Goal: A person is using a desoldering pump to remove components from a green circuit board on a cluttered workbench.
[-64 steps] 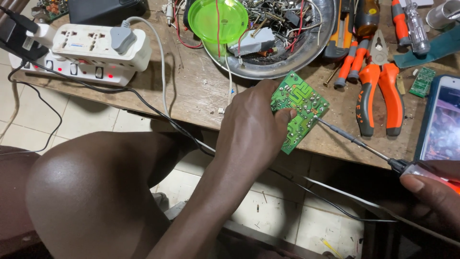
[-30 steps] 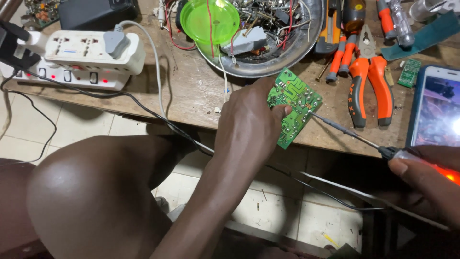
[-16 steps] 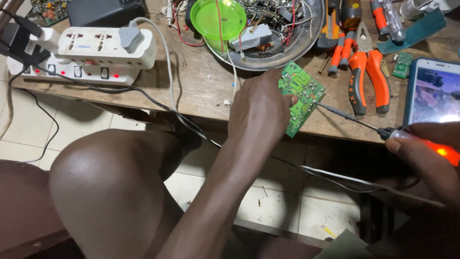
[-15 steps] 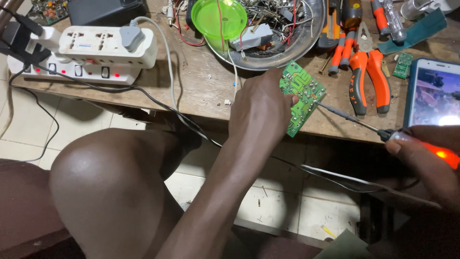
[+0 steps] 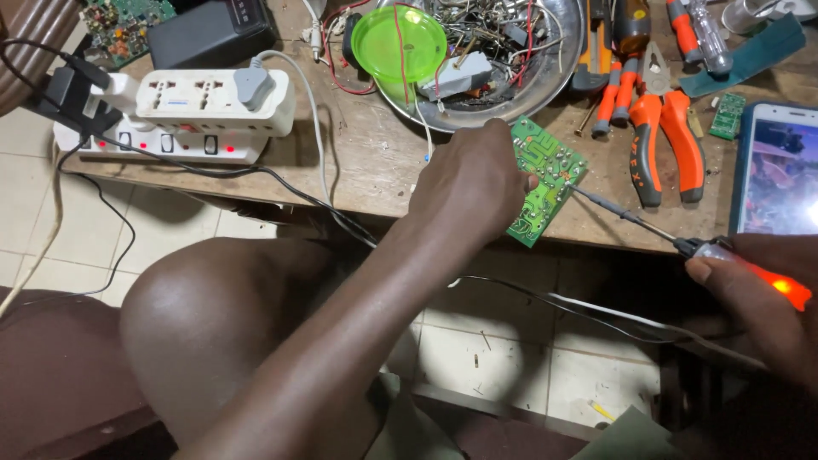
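Observation:
My left hand (image 5: 471, 181) grips a small green circuit board (image 5: 545, 179) and holds it tilted at the front edge of the wooden table (image 5: 366, 162). My right hand (image 5: 763, 298) at the lower right is closed around a soldering iron (image 5: 682, 243) with a glowing orange handle. Its thin metal tip reaches left and touches the board's upper right part.
A white power strip (image 5: 183, 119) with plugs sits at the table's left. A metal bowl (image 5: 503, 51) of wires and parts with a green lid (image 5: 398, 43) stands behind the board. Orange pliers (image 5: 660, 136), screwdrivers and a lit phone (image 5: 780, 170) lie to the right. Cables hang below; my knee (image 5: 204, 315) is underneath.
The view has shifted slightly. The iron's tip has moved in onto the board, which stays in my left hand.

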